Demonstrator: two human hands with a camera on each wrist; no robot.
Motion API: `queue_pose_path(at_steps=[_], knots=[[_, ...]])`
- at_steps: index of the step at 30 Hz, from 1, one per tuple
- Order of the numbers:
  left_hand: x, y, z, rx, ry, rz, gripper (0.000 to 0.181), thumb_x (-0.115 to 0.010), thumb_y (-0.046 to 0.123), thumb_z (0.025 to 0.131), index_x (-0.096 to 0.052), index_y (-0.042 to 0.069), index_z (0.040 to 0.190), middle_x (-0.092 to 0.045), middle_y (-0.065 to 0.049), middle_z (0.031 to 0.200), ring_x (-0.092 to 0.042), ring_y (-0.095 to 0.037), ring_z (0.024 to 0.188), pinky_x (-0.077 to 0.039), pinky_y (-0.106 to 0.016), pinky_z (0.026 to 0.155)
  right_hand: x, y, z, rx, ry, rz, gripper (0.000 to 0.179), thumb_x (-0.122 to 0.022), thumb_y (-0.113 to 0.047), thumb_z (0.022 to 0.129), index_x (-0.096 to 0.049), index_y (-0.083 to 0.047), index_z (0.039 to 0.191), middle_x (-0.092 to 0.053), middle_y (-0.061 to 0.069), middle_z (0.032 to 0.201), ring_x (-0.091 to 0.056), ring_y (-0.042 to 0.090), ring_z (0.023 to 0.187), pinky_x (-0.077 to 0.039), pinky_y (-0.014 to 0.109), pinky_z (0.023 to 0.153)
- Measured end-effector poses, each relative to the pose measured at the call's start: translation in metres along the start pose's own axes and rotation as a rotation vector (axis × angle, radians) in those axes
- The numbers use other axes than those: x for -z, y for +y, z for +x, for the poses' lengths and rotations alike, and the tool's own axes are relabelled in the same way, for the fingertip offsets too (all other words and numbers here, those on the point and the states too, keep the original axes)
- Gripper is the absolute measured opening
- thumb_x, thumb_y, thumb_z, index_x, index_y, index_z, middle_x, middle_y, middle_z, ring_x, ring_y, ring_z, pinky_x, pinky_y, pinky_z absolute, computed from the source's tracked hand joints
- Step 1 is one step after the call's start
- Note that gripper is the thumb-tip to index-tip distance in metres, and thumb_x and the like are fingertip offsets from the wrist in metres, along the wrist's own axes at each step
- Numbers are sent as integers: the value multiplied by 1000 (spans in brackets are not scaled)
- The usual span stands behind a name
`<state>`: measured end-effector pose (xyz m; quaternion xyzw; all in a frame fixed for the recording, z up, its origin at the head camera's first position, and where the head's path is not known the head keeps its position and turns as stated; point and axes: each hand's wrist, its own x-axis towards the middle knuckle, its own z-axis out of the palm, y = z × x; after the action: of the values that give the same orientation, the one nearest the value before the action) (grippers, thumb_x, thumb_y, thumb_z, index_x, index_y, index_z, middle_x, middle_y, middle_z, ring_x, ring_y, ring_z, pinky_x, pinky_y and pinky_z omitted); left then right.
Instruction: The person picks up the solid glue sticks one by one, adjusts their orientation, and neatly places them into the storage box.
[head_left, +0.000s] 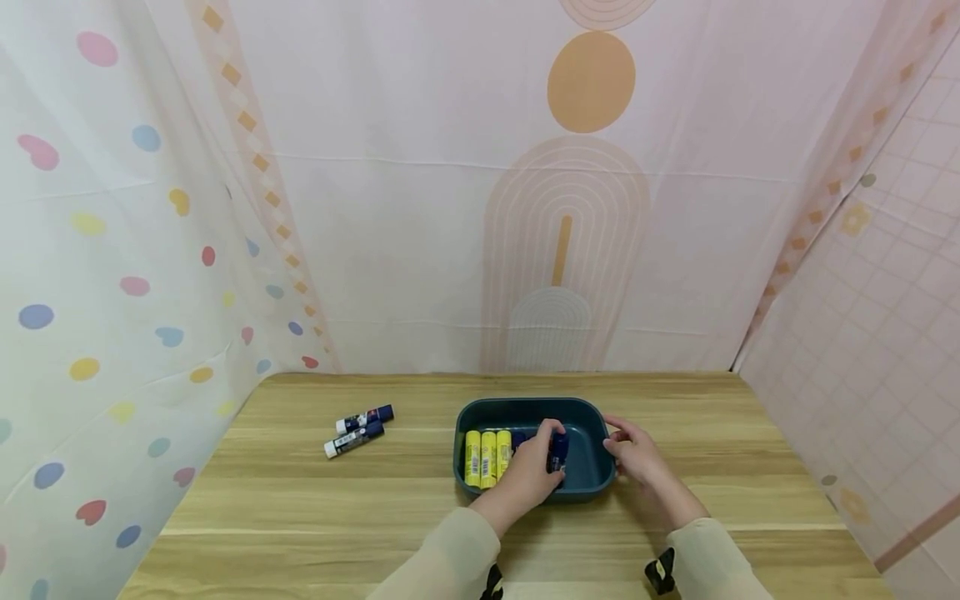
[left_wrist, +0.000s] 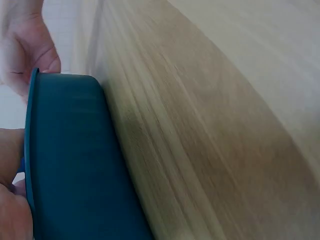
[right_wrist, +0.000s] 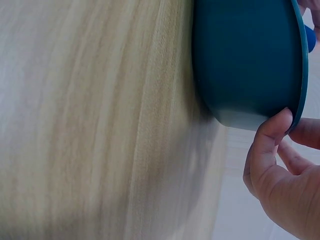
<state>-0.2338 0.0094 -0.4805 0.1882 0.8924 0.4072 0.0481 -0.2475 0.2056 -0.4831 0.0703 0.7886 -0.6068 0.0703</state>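
The bin (left_wrist: 75, 160) looks like smooth plastic, faintly glossy. Inside the bin, the yellow tubes (head_left: 488, 458) seem smooth plastic. Beneath the bin, the table (head_left: 262, 500) shows wood grain; behind it hangs matt, creased cloth (head_left: 405, 250).

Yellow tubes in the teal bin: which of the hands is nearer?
Left. The left hand reaches into the bin right beside the yellow tubes, gripping a dark blue tube; the right hand is farther away, at the bin's right end.
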Motion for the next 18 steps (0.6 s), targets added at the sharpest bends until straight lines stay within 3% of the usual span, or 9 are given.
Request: queue_pose_path(at_steps=[4, 9, 18], knots=[[0, 0, 4, 1, 22, 107, 58, -72, 12, 83, -40, 21, 131, -60, -12, 123, -60, -25, 107, -50, -47, 91, 0, 0, 0, 6, 3, -5, 45, -48, 1, 94, -43, -2, 139, -44, 10, 98, -46, 17, 68, -44, 28, 56], [0, -3, 7, 9, 98, 251, 57, -77, 24, 80, -47, 22, 128, -62, -8, 120, -58, -25, 106, -47, -46, 93, 0, 0, -1, 4, -3, -6, 44, -48, 1, 95, -43, -2, 139, -44, 11, 99, -46, 17, 66, -43, 28, 56], [-1, -8, 14, 76, 179, 382, 60, -79, 37, 75, -59, 14, 126, -41, -8, 138, -40, -28, 125, -38, -46, 104, 1, 0, 0, -1, -6, -7, 45, -48, 0, 95, -42, -3, 140, -44, 10, 98, -45, 18, 67, -43, 29, 57]])
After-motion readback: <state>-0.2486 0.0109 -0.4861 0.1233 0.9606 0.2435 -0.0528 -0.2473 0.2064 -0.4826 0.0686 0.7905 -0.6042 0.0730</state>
